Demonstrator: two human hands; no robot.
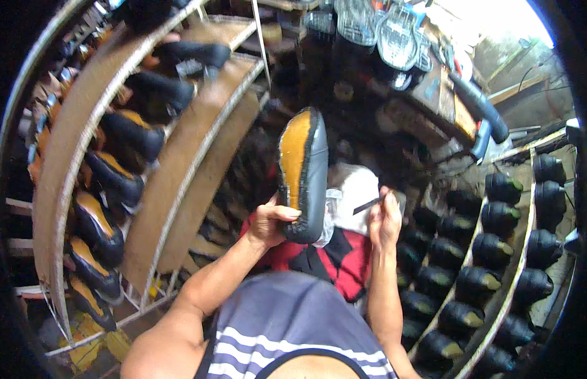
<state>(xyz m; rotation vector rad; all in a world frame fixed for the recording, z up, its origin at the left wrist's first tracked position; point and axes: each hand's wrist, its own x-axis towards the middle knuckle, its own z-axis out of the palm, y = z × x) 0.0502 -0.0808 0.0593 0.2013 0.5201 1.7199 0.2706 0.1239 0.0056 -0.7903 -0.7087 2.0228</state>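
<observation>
- Shoe (304, 174) held at picture centre, sole side up, toe toward 12 o'clock, heel low toward 6.
- Left hand (268, 222) closed round the heel end, thumb across the sole rim, fingers behind and out of sight.
- Right hand (385, 218) at 3 o'clock of the shoe, apart from it, pinching a thin dark brush (368, 204) between thumb and fingertips.
- Judged light for its bulk: carried one-handed at the heel without visible strain.
- Judged stiff in shape, probably on a last; upper likely soft leather, yellow insole board firmer.
- If the sole face is wet with glue, likely tacky; safest hold judged to be heel and side walls, as now.
- Racks (179, 164) of like shoes at 9 o'clock, further rack (495, 265) of dark shoes at 3 to 5 o'clock.
- White container (356, 189) behind the shoe, partly masked; contents not visible.
- Brush tip too small and blurred to tell bristle or blade.
- Red cloth (344, 265) on lap, lower part cut off by striped vest (293, 328).
- Picture rim dark and bent; outer shelf detail unreadable.
</observation>
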